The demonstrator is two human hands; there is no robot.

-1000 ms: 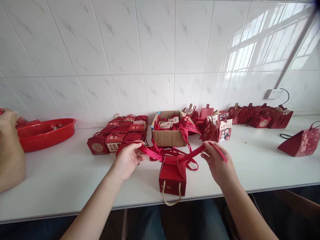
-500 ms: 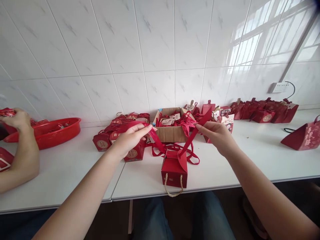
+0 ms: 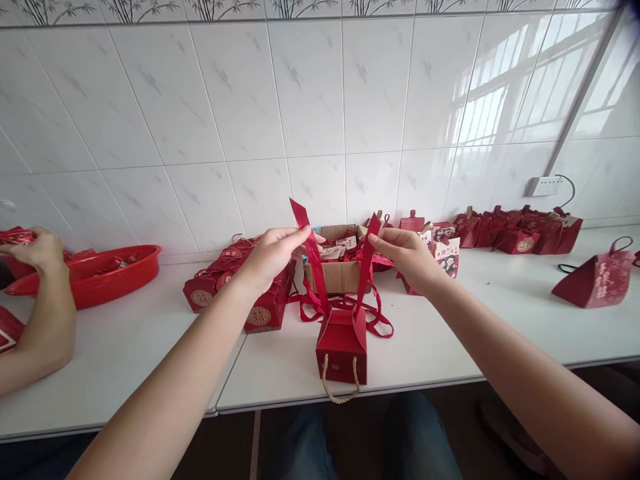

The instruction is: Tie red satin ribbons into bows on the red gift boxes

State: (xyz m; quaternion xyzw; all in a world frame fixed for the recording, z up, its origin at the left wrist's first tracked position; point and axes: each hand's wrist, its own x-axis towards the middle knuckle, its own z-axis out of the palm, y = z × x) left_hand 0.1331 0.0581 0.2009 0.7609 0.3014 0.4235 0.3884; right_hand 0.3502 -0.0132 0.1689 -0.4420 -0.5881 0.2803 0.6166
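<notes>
A small red gift box (image 3: 341,343) stands upright near the table's front edge, its beige rope handle (image 3: 340,399) hanging over the near side. From its top rises a red ribbon (image 3: 316,270) with two tails. My left hand (image 3: 280,257) pinches the left tail between thumb and fingers, with the ribbon's end sticking up above them. In my right hand (image 3: 403,253) the other tail is pinched close to its tip. Both tails run almost straight up from the box. More loose red ribbon (image 3: 383,320) lies looped behind the box.
Behind stands a cardboard box (image 3: 341,277) of ribbons and cards. Red gift boxes (image 3: 263,313) are grouped to its left; more red boxes (image 3: 520,230) line the wall at right. A co-worker's arm (image 3: 47,313) is at far left beside a red plastic basin (image 3: 117,277).
My hands have come closer together. The ribbon tails now stand straighter, and the left end sticks up above my left hand. The view has tilted up slightly.
</notes>
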